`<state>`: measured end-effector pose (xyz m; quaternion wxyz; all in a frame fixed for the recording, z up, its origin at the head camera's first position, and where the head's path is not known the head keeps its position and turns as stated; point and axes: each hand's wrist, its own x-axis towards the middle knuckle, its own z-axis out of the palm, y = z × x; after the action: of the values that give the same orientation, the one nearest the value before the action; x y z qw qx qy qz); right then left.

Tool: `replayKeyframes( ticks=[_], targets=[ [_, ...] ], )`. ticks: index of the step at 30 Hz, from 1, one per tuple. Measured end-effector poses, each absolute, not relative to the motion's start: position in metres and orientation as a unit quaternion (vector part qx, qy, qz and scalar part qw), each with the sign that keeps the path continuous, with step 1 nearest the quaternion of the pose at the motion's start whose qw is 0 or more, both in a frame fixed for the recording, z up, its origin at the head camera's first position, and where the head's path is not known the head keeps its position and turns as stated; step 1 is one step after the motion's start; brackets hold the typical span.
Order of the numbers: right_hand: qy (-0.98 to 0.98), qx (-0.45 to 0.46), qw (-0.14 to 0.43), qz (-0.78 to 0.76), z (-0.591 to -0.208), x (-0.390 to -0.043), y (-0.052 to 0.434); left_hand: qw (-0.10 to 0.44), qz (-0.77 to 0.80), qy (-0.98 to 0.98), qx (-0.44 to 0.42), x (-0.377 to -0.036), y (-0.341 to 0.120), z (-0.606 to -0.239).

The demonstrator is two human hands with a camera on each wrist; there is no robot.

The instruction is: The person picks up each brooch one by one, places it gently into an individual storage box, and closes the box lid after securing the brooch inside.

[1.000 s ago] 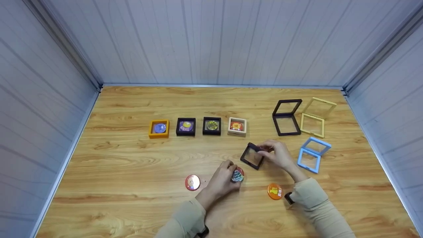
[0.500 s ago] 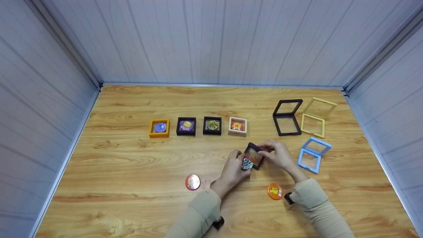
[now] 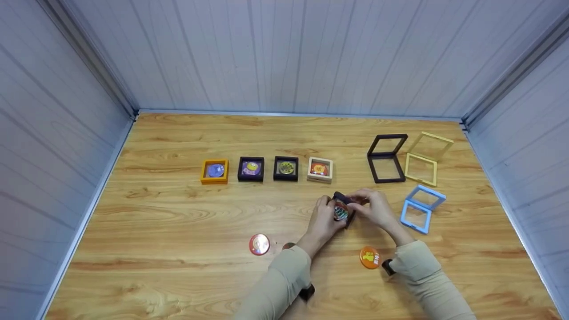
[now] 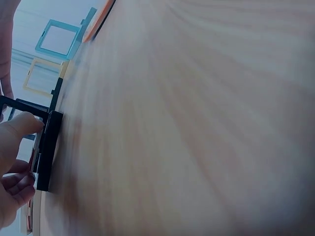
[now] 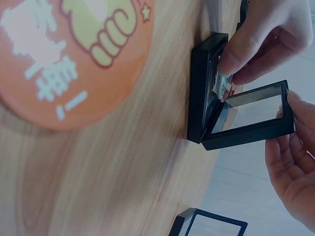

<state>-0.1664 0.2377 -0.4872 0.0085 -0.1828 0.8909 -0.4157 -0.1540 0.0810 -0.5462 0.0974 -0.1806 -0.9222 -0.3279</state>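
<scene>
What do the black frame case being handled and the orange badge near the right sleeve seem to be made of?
The black frame case looks like matte moulded plastic around a clear, glossy film window that shows reflections. The orange badge has a shiny printed face, probably laminated metal or plastic; its back is hidden.

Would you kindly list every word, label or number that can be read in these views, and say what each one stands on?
"真棒!" seems to be the white wording on the orange thumbs-up badge; the right wrist view shows it sideways and cropped, so this is uncertain.
Badges in the four closed display boxes: prints too small to read.
Silver-and-red badge: too small to read.
Nothing else bears text.
</scene>
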Motion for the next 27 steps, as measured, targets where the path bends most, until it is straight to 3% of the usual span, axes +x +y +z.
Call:
replayKeyframes(
  ticks=[10, 20, 27],
  targets=[
    [0.891, -0.178, 0.009, -0.418, -0.4879, -0.1669, 0.2379, 0.081, -0.315, -0.932, -0.158, -0.1597, 0.0901, -0.5450],
    [0.895, -0.182, -0.015, -0.407, -0.4901, -0.1665, 0.2372, 0.119, -0.255, -0.944, -0.175, -0.1612, 0.0907, -0.5486],
    [0.895, -0.180, -0.008, -0.407, -0.4896, -0.1668, 0.2373, 0.112, -0.273, -0.940, -0.169, -0.1595, 0.0856, -0.5483]
  ],
)
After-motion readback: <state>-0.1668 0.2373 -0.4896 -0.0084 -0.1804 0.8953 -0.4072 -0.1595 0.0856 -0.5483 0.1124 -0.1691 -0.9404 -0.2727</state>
